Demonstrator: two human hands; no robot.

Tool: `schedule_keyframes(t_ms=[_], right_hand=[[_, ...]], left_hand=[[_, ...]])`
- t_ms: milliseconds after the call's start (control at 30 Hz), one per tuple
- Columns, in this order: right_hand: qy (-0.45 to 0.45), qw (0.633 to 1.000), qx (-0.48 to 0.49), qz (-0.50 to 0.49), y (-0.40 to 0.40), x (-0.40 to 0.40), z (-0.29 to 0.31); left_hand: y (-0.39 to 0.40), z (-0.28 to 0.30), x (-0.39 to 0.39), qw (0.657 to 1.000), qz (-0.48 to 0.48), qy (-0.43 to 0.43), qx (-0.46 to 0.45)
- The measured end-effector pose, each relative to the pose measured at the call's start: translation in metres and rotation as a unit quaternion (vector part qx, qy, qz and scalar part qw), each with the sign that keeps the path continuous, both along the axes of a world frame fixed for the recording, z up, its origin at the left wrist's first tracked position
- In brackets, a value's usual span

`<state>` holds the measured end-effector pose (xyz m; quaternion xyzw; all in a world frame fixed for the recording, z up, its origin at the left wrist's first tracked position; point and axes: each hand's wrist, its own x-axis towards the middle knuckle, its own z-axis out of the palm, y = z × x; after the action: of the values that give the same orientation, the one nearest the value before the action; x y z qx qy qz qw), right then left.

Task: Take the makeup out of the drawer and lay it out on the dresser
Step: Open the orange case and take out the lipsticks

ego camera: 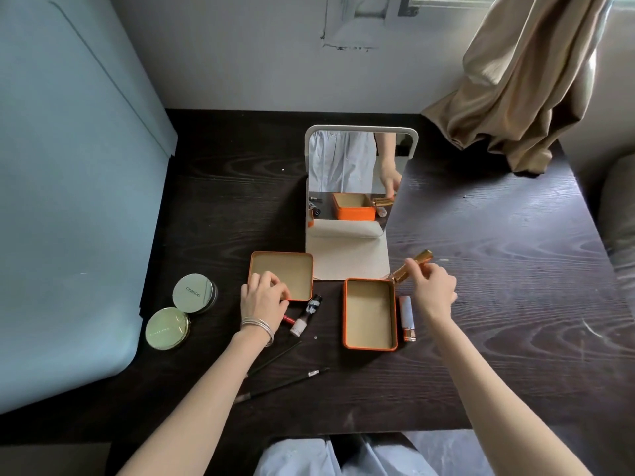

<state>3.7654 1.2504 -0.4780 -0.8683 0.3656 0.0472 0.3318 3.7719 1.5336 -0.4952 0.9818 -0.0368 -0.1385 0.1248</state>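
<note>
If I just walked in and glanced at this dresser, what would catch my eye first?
Probably the two open orange tins: the box at centre and its lid to the left, both empty. Behind them a standing mirror reflects the scene. The right hand holds a gold tube above the box's far corner, and the left hand rests on the lid.

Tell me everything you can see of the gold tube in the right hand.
The gold tube is a slim, shiny metallic cylinder, lipstick-like, tilted with its far end raised toward the right. The right hand pinches it near its middle with curled fingers, holding it off the dresser just past the far right corner of the open orange tin. Whether its lower end touches the tin is unclear. The standing mirror reflects it.
</note>
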Motion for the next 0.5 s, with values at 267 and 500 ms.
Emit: schedule_keyframes(t_ms=[267, 500], right_hand=[[0.165, 0.986, -0.019, 0.012, -0.021, 0.008, -0.021], [0.120, 0.992, -0.013, 0.029, -0.021, 0.007, -0.022]], left_hand=[[0.001, 0.002, 0.000, 1.000, -0.001, -0.012, -0.004], [0.000, 0.008, 0.003, 0.998, -0.009, -0.055, -0.016]])
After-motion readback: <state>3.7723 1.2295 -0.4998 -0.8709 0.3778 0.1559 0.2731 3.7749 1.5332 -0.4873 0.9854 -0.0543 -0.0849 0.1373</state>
